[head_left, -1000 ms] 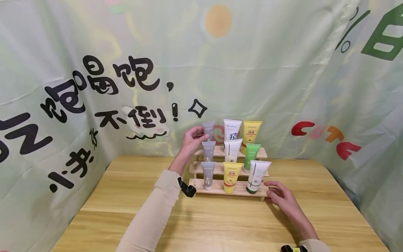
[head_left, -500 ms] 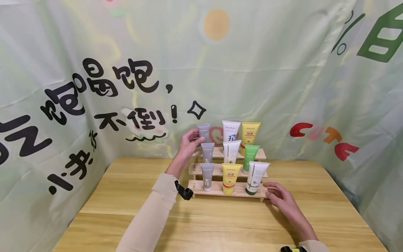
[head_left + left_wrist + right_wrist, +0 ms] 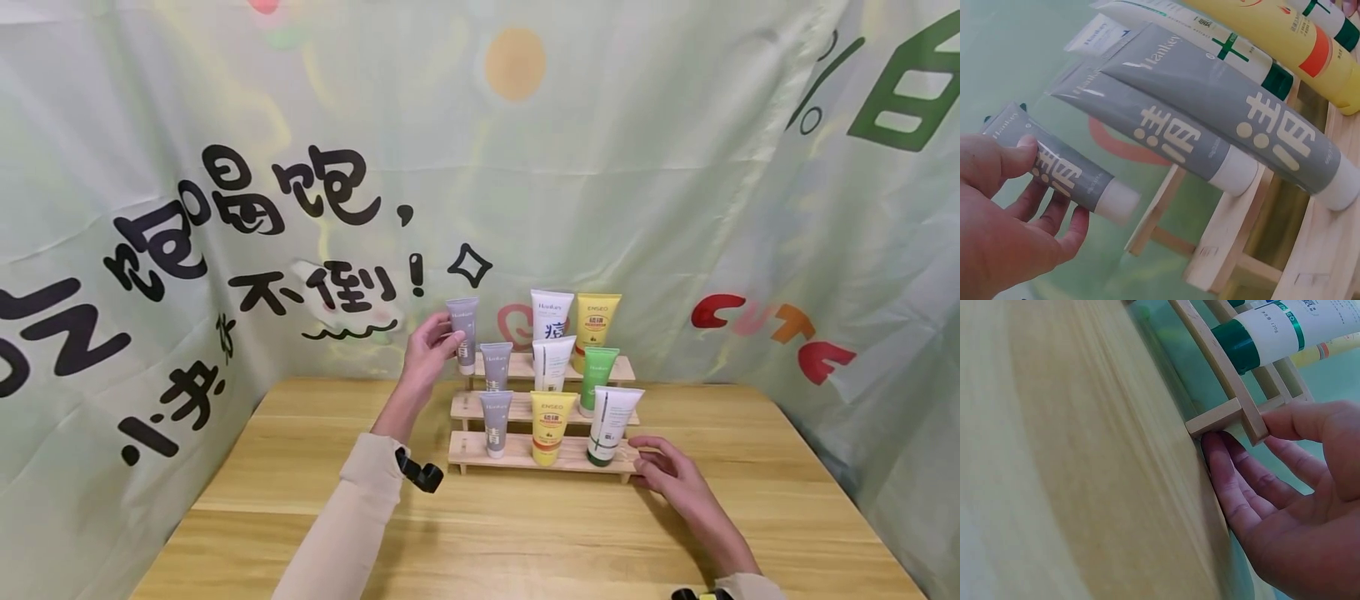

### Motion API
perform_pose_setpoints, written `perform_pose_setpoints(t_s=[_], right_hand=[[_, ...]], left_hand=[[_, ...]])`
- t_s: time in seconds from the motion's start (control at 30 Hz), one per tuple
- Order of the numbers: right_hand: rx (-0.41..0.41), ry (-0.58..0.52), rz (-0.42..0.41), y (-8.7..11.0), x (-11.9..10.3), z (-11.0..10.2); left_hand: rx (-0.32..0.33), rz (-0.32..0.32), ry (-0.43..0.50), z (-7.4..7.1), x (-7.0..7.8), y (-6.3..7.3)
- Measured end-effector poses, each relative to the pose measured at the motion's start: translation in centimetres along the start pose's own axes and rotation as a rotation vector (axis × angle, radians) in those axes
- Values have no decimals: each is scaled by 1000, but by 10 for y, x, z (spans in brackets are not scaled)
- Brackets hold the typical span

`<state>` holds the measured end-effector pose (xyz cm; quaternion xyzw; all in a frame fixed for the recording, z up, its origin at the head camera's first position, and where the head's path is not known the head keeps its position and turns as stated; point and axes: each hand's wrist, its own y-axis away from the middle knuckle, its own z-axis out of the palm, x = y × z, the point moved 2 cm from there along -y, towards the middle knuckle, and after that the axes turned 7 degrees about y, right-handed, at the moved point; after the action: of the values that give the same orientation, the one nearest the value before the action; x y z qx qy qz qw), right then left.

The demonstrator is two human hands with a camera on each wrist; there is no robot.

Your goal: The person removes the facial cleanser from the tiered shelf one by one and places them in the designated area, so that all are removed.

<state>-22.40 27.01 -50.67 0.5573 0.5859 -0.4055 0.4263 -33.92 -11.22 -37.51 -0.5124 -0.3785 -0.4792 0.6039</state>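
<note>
My left hand pinches a grey squeeze tube with a white cap between thumb and fingers. The tube is upright, off the left end of the top tier of a three-tier wooden display rack. In the left wrist view the held grey tube is apart from two similar grey tubes on the lower tiers. Low at the rack's front right corner, my right hand grips the rack's end. The right wrist view has the thumb at the shelf end and fingertips against the leg below.
On the rack, the top tier bears a white tube and a yellow tube. Below them stand a white tube and a green tube. The front tier has a yellow tube and a white, green-capped tube. A printed curtain encloses the table.
My left hand has moved left, taking the grey tube from the top tier's left end to beside the rack. My right hand stays at the rack's corner.
</note>
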Motion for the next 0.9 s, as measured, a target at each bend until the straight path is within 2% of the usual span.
perform_pose_setpoints(t_s=[0.3, 0.6, 0.77, 0.9], right_hand=[[-4, 1, 9, 0, 2, -1], [-1, -5, 21, 1, 1, -1], [9, 0, 17, -1, 2, -1], [6, -7, 2, 0, 2, 0]], left_hand=[[-10, 19, 22, -15, 6, 18], [-78, 35, 60, -23, 10, 38], [-104, 60, 19, -29, 9, 51], [-97, 93, -23, -33, 5, 61]])
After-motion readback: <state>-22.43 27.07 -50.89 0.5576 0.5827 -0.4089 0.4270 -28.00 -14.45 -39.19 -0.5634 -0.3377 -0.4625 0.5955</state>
